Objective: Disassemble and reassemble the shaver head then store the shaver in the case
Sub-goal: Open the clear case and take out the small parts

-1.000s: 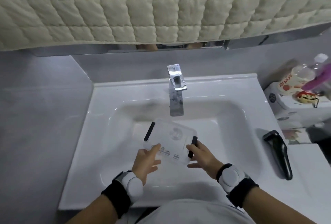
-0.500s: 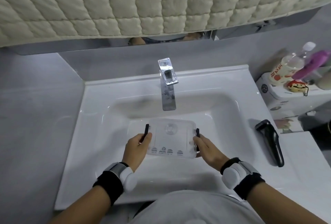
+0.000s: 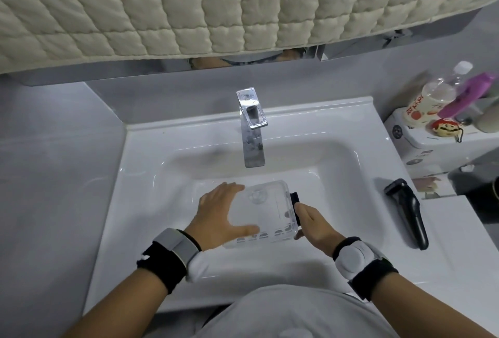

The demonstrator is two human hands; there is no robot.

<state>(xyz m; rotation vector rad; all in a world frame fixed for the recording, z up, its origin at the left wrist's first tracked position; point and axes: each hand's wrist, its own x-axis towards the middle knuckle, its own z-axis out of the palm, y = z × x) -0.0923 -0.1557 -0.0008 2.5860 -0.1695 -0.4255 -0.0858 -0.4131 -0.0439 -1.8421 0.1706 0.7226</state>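
So the clear case (image 3: 263,212) is being steadied over the sink (image 3: 151,175) basin: left hand (image 3: 220,212) fingers spread flat on it, right hand (image 3: 314,225) pinching its black latch, probably to unclip it. Shaver (image 3: 407,212) is being left on the counter's right edge.

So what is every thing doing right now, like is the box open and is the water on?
clear case: lid shut, held over the basin
right-side latch: sticking out, looks undone
left hand: flat on the case lid, fingers spread
right hand: at the case's right end, by the latch
shaver: lying on the sink's right ledge, not in the case
faucet: no water running
sink: no standing water seen
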